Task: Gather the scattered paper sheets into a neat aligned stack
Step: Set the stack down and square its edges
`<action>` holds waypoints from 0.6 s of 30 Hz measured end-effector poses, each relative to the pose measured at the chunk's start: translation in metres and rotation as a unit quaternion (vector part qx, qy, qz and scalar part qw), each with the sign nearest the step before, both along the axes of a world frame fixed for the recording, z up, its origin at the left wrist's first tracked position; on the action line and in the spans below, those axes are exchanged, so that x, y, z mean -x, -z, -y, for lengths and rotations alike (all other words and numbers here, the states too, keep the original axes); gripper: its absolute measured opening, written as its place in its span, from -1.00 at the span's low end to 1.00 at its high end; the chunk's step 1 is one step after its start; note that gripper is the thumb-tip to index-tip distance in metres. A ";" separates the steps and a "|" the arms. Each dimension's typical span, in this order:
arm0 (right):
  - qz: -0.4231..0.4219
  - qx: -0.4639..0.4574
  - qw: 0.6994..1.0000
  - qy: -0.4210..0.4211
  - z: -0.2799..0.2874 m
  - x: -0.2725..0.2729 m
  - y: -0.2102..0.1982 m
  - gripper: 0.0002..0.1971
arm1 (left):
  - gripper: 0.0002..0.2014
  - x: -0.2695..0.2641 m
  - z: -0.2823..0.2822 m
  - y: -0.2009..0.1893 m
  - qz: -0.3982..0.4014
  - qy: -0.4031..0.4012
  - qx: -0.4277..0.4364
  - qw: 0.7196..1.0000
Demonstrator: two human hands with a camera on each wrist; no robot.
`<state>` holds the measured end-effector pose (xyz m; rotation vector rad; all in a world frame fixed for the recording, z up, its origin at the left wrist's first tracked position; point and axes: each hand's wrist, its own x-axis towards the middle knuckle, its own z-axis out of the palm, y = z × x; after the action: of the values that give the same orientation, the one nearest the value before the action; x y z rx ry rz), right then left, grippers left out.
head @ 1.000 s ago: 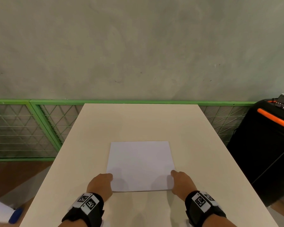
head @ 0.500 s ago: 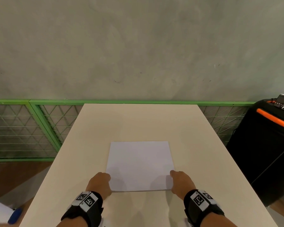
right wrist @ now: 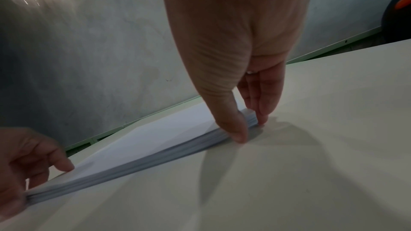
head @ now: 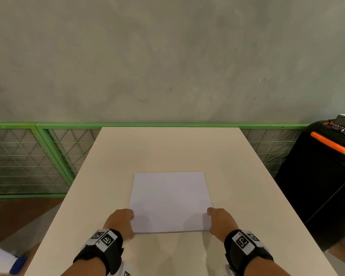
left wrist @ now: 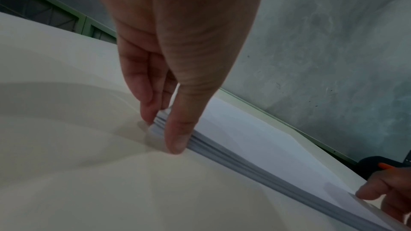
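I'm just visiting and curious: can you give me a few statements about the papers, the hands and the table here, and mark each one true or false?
1. The paper stack lies flat on the table. True.
2. Only the left hand touches the stack. False: the right hand is at the stack's other near corner too.
3. Loose sheets are scattered across the table. False: all the paper on the table sits in one pile with squared edges.
4. A green railing stands beyond the table. True.
5. The left hand's thumb rests against the stack's near edge. True.
6. The stack is lifted off the table. False: it rests on the surface.
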<state>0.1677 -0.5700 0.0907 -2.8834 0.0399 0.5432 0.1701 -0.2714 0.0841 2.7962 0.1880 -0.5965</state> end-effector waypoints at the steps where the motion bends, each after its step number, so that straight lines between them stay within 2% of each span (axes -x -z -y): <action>1: 0.001 -0.002 1.000 0.001 0.000 0.000 0.001 -0.67 | -0.44 0.000 0.000 0.001 -0.001 -0.004 0.005 1.000; 9: 0.004 -0.021 1.000 0.012 -0.001 0.006 0.006 -0.60 | -0.41 0.001 -0.002 0.004 -0.016 -0.018 0.018 1.000; 18: 0.032 -0.033 0.998 0.045 -0.006 0.015 0.010 -0.61 | -0.49 0.000 -0.001 0.011 -0.012 -0.023 0.014 1.000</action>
<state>0.1531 -0.5636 0.0810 -2.8158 0.1393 0.4262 0.1700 -0.2704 0.0729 2.7513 0.2474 -0.6184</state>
